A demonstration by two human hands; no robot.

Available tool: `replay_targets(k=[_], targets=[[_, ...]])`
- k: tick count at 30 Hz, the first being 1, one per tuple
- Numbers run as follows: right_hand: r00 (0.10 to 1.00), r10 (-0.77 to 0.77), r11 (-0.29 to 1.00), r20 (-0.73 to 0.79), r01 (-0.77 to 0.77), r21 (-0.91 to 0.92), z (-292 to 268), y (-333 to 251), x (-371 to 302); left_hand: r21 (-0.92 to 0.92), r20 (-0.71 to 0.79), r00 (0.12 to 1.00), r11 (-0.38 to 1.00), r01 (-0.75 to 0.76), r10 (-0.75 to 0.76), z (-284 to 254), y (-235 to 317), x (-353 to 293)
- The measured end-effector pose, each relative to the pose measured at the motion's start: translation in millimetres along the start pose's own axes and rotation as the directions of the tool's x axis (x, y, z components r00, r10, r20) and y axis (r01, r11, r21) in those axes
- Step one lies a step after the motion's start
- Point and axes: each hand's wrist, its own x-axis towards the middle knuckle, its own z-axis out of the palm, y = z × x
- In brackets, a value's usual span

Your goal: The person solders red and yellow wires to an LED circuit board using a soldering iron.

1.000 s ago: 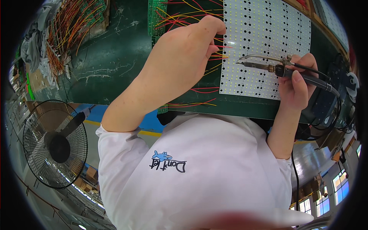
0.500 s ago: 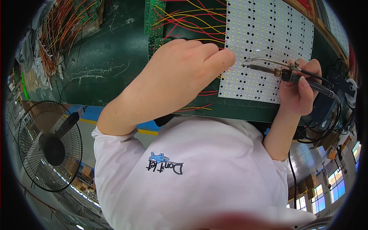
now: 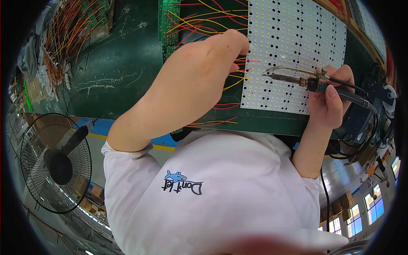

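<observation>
My right hand [image 3: 333, 97] is closed around a soldering iron [image 3: 314, 83] that has a curved metal tube [image 3: 293, 68] fixed along it. The iron's tip points left, over the edge of a white LED panel [image 3: 293, 51] dotted with small pale LEDs and black holes. My left hand [image 3: 208, 63], back upward, is bent over red and yellow wires [image 3: 212, 19] at the panel's left edge. Its fingers are curled, and their tips are mostly hidden, so whatever they grip does not show. Several wire ends [image 3: 250, 61] lie on the panel below that hand.
Green circuit boards [image 3: 170, 25] lie left of the wires on the dark green table [image 3: 110, 76]. A bundle of wired boards [image 3: 76, 34] sits at the far left. A black fan [image 3: 57, 165] stands left, and a dark blue box with cables [image 3: 363, 106] is at the right.
My left hand has drawn back from over the panel and moved up and left, its index finger now bent. More wire ends show beneath it. The soldering iron has shifted slightly left.
</observation>
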Motion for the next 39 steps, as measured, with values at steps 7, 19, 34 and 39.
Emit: replay_targets(k=[7, 19, 34, 39], targets=[[0.999, 0.044, 0.998, -0.020, -0.045, -0.044, 10, 1, -3, 0.041, -0.019, 0.999, 0.998, 0.039, -0.038, 3, 1, -1], [0.999, 0.016, 0.999, -0.034, -0.015, 0.038, 3, 2, 0, 0.170, 0.133, 0.991, 0.985, -0.022, -0.001, 3, -6, -2], [0.999, 0.040, 0.999, 0.014, -0.040, -0.023, 10, 1, -4, 0.025, -0.011, 0.998, 0.998, 0.058, -0.058, 5, -3, -3], [1.000, 0.013, 0.997, -0.009, -0.014, -0.078, 13, 2, -4, 0.016, -0.041, 0.997, 0.998, 0.064, -0.063, 6, -3, -2]])
